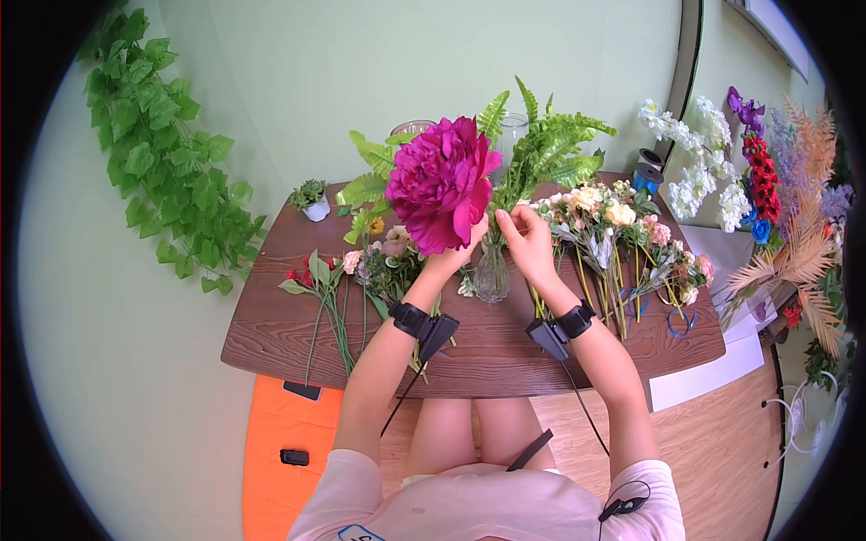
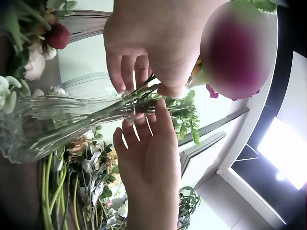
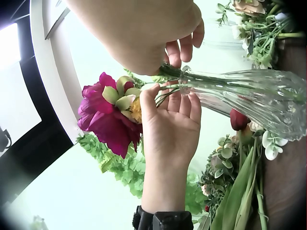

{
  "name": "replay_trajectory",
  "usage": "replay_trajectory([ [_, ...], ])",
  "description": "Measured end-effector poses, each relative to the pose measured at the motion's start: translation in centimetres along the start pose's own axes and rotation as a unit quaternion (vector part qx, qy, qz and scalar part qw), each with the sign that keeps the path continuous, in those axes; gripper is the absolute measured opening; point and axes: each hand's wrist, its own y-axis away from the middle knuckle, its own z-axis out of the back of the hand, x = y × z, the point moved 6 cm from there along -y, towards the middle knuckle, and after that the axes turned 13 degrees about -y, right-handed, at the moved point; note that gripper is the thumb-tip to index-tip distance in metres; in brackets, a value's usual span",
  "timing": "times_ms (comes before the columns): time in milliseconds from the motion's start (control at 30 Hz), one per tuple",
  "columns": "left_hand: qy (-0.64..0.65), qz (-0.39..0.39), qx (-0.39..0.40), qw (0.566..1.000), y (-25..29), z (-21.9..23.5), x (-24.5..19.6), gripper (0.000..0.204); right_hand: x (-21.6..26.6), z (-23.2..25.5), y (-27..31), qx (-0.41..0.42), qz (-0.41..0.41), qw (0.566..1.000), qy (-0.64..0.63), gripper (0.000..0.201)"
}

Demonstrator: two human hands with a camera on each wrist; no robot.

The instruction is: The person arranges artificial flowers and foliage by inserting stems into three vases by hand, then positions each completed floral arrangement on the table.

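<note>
A large magenta peony [image 1: 442, 185] leans toward the head camera above a clear fluted glass vase [image 1: 492, 275] on the table. My left hand [image 1: 464, 251] pinches the peony's thin stem between thumb and fingers, just above the vase's mouth. On the other side, my right hand [image 1: 530, 236] has its thumb and fingers on the green stems [image 2: 144, 103] at the rim. Green fern fronds [image 1: 559, 149] fan out over the right hand. Below the rim, stems run down inside the glass. A small yellow flower [image 3: 136, 110] shows under the peony's head in the right wrist view.
Loose red flowers [image 1: 302, 278] and mixed stems lie on the left of the wooden table [image 1: 271, 338]. Cream and pink flowers [image 1: 621, 213] cover its right side. A potted plant [image 1: 314, 203], ribbon spools [image 1: 647, 176] and another glass vessel [image 1: 514, 131] stand toward the back.
</note>
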Motion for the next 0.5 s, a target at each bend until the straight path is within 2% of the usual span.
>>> replay_trajectory([
  [133, -0.006, 0.009, 0.01, 1.0, 0.1, -0.1, 0.4, 0.034, 0.4, -0.4, 0.3, 0.009, 0.001, 0.999, -0.045, 0.027],
  [200, -0.023, 0.055, 0.04, 0.997, 0.4, -0.1, 0.5, 0.037, 0.0, -0.2, 0.3, 0.016, -0.013, 0.999, -0.044, 0.023],
  [333, -0.021, 0.037, 0.048, 0.998, 0.6, -0.4, 1.1, 0.041, -0.5, -0.2, 0.3, 0.017, -0.02, 0.999, -0.037, 0.022],
  [433, 0.036, 0.012, 0.038, 0.999, 1.0, 0.1, 0.5, 0.038, -0.2, 0.1, 0.8, 0.001, -0.003, 1.0, -0.028, 0.028],
  [500, -0.115, 0.1, 0.148, 0.977, 1.7, 1.0, -0.2, 0.034, -0.3, 0.8, 1.5, -0.017, 0.009, 0.999, -0.025, 0.029],
])
